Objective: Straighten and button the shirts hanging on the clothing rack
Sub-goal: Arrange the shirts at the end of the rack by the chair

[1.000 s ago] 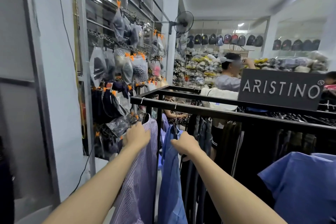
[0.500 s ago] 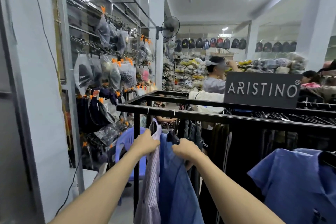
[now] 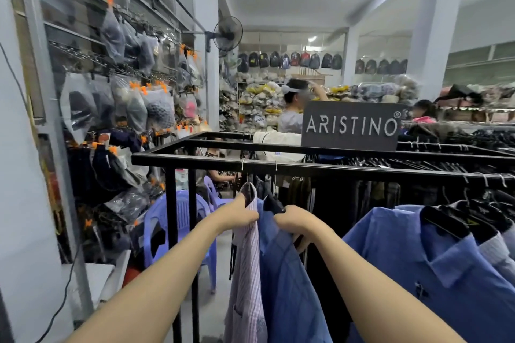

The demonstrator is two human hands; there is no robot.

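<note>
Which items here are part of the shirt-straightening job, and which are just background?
Job: striped shirt, blue shirt, left hand, right hand, black rack.

Background: ARISTINO sign, purple plastic chair, wall fan, backpacks.

- "ARISTINO" with a small ® mark at upper right, in pale capitals on a dark rectangular sign board (image 3: 351,126); the board stands on top of the black clothing rack (image 3: 306,168).
- A short word in dark letters on a white bag (image 3: 259,119) among the stacked goods behind; too small to read with certainty.
</note>
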